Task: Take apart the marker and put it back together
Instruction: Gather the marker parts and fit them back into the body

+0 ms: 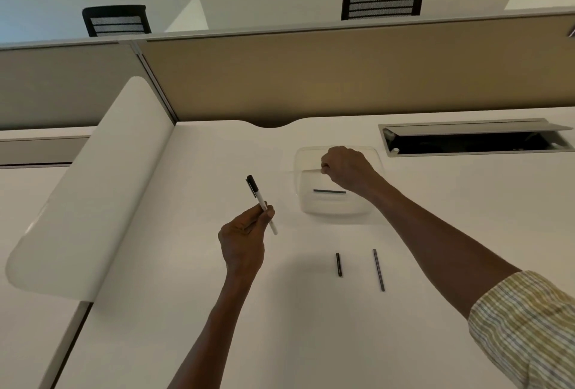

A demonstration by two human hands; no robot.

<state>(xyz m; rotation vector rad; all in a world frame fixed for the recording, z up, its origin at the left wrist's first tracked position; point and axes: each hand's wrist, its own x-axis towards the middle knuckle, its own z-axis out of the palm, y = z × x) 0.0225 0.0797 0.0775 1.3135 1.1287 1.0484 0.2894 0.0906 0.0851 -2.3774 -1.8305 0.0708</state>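
Note:
My left hand point(245, 233) grips a white marker point(260, 202) with a black cap, its capped end pointing up and away. My right hand point(345, 168) is closed over a clear plastic box point(334, 205) further back, its fingers pinched on the edge of the box's lid. A thin dark rod point(329, 191) lies inside the box. On the desk nearer to me lie two loose dark parts: a short black piece point(338, 264) and a longer thin rod point(379, 270), side by side.
The white desk point(186, 295) is bounded by a white curved side divider point(93, 186) on the left and a tan partition point(342, 77) behind. An open cable hatch point(473, 140) sits at the back right. Office chairs stand beyond the partition.

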